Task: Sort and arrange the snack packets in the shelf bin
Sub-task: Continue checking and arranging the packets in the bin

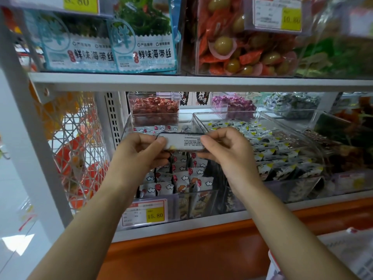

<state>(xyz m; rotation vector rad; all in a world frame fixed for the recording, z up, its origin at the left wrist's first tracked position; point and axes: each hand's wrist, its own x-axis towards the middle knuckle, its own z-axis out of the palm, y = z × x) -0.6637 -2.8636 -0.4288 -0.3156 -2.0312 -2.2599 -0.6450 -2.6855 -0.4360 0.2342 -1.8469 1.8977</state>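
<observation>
One packet was held up in the air by both ends, just above the back part of the bin. The L hand was pinched tight on its left end & the R hand on its right end. Nothing else was held in either hand. The packet was held flat & level, w/ its white back side & small print turned up. It was prob. held this way so it could be looked at, pulled smooth & turned the right way round before being put in w/ the rest. That is only a guess.

The bin was clear plastic. It was set on the lower shelf, w/ a yellow price tag fixed on the front. It was filled w/ small white packs w/ clouds & red bits printed on them. Near the front they were stood up in rows. Further back they were laid flat & loose. Some dark packs were seen at the bin's right side, so the sorting was prob. not done yet.

Just to the right, a 2nd bin was filled w/ black, white & yellow packs, laid in neat rows. Behind the two bins, a box of red sweets & a box of purple sweets were set. On the top shelf, seaweed bags were stood up facing out.
</observation>
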